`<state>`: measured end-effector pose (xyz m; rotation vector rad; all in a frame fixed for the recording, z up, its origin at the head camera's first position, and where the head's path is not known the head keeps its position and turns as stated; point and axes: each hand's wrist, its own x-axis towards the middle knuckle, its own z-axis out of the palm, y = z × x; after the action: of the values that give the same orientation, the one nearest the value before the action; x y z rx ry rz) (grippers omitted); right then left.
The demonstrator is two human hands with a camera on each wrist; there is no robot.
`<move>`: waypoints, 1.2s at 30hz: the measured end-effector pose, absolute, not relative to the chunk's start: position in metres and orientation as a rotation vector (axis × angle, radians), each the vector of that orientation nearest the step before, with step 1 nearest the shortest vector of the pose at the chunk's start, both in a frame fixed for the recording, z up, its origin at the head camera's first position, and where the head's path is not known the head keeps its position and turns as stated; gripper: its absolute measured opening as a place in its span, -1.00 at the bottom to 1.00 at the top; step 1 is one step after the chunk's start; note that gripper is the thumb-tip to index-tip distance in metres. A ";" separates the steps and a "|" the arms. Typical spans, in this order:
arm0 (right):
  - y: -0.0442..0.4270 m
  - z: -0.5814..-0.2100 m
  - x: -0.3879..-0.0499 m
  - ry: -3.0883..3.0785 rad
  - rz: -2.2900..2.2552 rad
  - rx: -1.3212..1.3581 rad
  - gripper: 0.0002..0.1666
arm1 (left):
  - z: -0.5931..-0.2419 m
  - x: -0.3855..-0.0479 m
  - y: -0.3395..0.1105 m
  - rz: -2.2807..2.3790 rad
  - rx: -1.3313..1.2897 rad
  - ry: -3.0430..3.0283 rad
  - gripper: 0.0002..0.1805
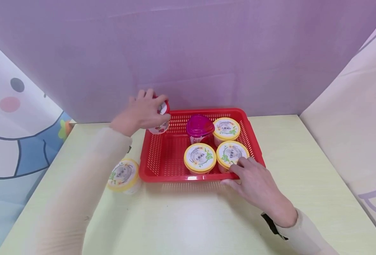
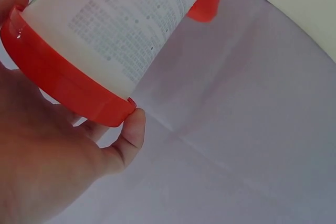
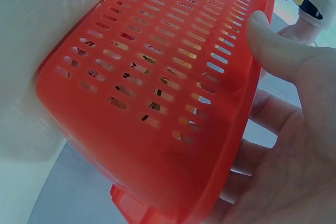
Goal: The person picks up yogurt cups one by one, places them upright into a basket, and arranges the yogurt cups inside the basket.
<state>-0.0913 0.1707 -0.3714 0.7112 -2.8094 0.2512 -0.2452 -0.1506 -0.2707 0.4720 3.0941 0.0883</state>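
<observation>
My left hand [image 1: 143, 111] grips a white paper cup with a red lid [image 2: 118, 30] by the lid, at the far left corner of a red plastic basket [image 1: 175, 178]. The left wrist view shows printed text on the cup's side. My right hand [image 1: 259, 184] holds the basket's front rim near the right corner, thumb outside and fingers over the edge. Inside the basket stand a cup with a purple lid [image 1: 200, 125] and three yellow-lidded tubs [image 1: 200, 158], one close to my right fingers. The right wrist view shows the slotted basket wall [image 3: 173, 51].
Another yellow-lidded tub [image 1: 124, 175] stands on the pale table [image 1: 188, 219] left of the basket, partly behind my left forearm. A purple cloth wall [image 1: 188, 56] rises right behind the basket. Printed cloth panels [image 1: 350, 117] flank both sides.
</observation>
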 end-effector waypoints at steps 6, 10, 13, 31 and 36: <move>0.170 -0.371 -0.091 -2.803 0.254 0.715 -0.48 | -0.279 -0.248 -0.139 0.090 0.512 3.085 -0.17; 0.170 -0.371 -0.090 -2.802 0.251 0.715 -0.47 | -0.286 -0.250 -0.133 0.104 0.546 3.072 -0.16; 0.170 -0.371 -0.090 -2.806 0.245 0.712 -0.47 | -0.292 -0.252 -0.130 0.107 0.552 3.072 -0.14; 0.167 -0.370 -0.090 -2.824 0.236 0.710 -0.49 | -0.316 -0.258 -0.123 0.088 0.524 3.022 -0.15; 0.167 -0.369 -0.090 -2.831 0.239 0.710 -0.49 | -0.320 -0.257 -0.120 0.079 0.513 2.999 -0.13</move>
<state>-0.0895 0.1667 -0.3691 0.7103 -2.8307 0.2391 -0.2575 -0.1201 -0.3196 0.5128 2.9994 0.0791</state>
